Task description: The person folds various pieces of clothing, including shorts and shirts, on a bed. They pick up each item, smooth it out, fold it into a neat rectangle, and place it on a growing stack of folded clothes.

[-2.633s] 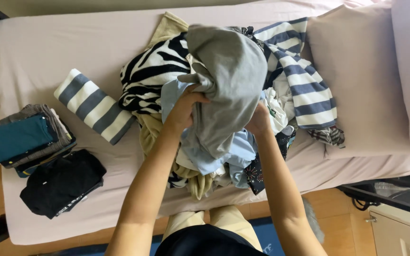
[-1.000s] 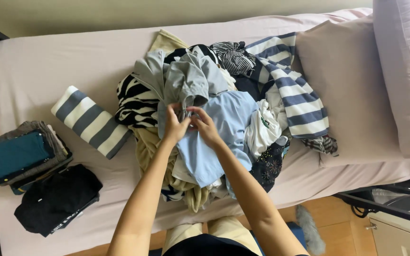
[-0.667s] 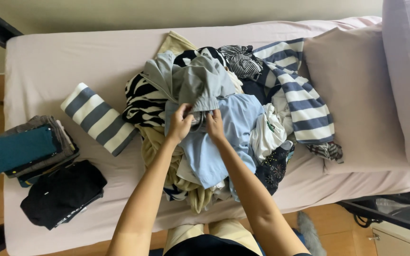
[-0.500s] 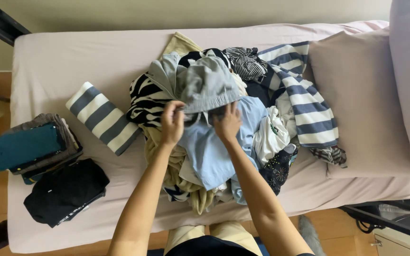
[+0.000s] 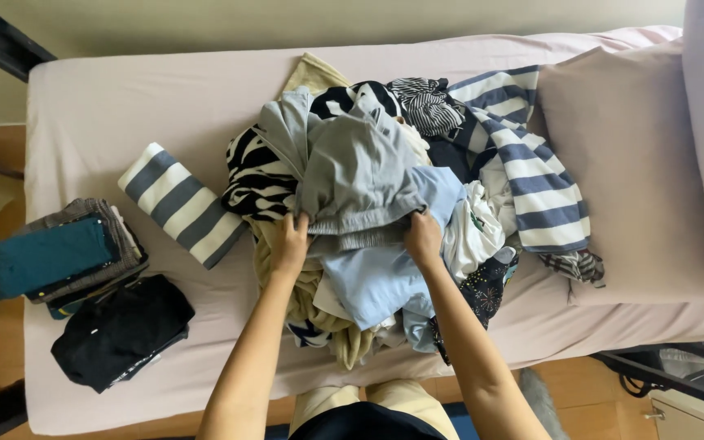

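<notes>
Here the bed (image 5: 107, 106), with its pale pink sheet, takes up nearly the whole view, and a heap of mixed clothes (image 5: 417, 212) sits in the middle of it. To the right of the heap lie a pillow (image 5: 629, 163) and a blue-and-white striped top (image 5: 531, 163). On the left side, well apart from the heap, are a folded grey-and-white striped piece (image 5: 181, 204), a stack topped by a teal garment (image 5: 50, 257) and a black folded bundle (image 5: 120, 330).

On top of the heap lies a grey garment (image 5: 356, 175), over a light blue one (image 5: 376, 277). The left hand (image 5: 289, 244) is closed on the grey garment's ribbed hem at its left corner; the right hand (image 5: 423, 239) pinches the same hem at its right corner.

To do this well, I would judge that both grips should stay at the outer corners of the hem, so the cloth lifts flat and even. Raising it straight up, clear of the blue garment beneath, should keep neighbouring pieces from dragging along.
</notes>
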